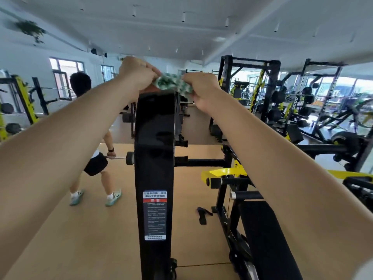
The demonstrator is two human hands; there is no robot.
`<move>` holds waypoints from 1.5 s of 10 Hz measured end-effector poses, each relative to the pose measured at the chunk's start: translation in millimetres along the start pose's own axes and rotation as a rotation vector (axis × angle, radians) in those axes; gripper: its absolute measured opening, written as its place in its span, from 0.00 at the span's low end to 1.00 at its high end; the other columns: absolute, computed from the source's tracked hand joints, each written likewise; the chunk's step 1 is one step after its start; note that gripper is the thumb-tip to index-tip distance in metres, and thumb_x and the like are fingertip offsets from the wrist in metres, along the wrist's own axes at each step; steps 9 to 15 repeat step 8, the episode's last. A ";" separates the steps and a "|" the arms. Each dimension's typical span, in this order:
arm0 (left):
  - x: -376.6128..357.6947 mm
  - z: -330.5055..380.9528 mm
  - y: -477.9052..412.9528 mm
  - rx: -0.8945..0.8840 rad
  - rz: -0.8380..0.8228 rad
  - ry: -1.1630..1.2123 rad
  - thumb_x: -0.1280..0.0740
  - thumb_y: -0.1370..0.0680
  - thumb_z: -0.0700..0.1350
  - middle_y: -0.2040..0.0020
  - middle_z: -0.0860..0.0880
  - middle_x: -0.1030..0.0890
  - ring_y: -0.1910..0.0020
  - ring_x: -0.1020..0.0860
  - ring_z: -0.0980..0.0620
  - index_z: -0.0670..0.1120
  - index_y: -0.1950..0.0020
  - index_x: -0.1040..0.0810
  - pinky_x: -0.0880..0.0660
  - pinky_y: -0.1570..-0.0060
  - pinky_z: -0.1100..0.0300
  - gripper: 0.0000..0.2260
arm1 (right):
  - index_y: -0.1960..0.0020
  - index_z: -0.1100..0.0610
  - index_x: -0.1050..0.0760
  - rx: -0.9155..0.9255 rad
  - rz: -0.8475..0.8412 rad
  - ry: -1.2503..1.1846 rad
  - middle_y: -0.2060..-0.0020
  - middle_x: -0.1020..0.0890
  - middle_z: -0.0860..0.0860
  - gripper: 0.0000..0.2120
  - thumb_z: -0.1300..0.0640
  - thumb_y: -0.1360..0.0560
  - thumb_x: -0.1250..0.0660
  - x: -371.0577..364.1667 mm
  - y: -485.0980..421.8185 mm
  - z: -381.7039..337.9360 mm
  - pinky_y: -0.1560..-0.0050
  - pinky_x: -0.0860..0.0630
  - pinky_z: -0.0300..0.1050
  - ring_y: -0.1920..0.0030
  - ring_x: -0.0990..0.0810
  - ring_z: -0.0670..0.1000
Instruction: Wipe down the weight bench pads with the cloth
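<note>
Cloth [171,84] sits bunched atop the upright black pad [154,138], your left hand [137,74] and right hand [203,91] both gripping it; the pad runs lengthwise down toward you.

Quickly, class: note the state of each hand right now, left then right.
Left hand: closed, gripping one end of the green-and-white cloth.
Right hand: closed, gripping the cloth's other end.

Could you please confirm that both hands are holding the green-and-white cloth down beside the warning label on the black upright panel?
Not quite: the place is wrong. In the head view, the left hand and right hand do hold the green-and-white cloth, but at the top end of the black upright panel, well above the warning label lower down its face.
</note>
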State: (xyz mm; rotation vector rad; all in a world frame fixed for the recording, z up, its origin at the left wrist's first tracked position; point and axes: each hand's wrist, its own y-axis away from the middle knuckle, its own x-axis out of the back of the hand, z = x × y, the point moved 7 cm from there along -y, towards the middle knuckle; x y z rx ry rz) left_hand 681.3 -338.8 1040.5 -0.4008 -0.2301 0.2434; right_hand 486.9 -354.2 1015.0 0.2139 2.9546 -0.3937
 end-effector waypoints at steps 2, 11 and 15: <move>5.7 -17.7 -31.1 0.089 0.077 -0.025 0.25 0.35 0.41 0.55 0.45 0.20 0.59 0.20 0.50 0.37 0.41 0.22 0.27 0.74 0.64 0.23 | 0.44 0.71 0.20 0.063 0.013 0.122 0.50 0.14 0.64 0.16 0.69 0.30 0.24 -13.3 -15.8 -0.7 0.44 0.16 0.56 0.46 0.14 0.60; -7.0 -27.1 -66.7 -0.052 -0.143 -0.326 0.33 0.20 0.49 0.50 0.51 0.23 0.54 0.26 0.51 0.48 0.41 0.19 0.31 0.51 0.60 0.10 | 0.47 0.61 0.14 0.338 0.052 0.473 0.60 0.14 0.50 0.09 0.60 0.20 0.32 -24.2 -27.7 5.3 0.62 0.21 0.33 0.63 0.17 0.46; -7.0 -27.1 -66.7 -0.052 -0.143 -0.326 0.33 0.20 0.49 0.50 0.51 0.23 0.54 0.26 0.51 0.48 0.41 0.19 0.31 0.51 0.60 0.10 | 0.47 0.61 0.14 0.338 0.052 0.473 0.60 0.14 0.50 0.09 0.60 0.20 0.32 -24.2 -27.7 5.3 0.62 0.21 0.33 0.63 0.17 0.46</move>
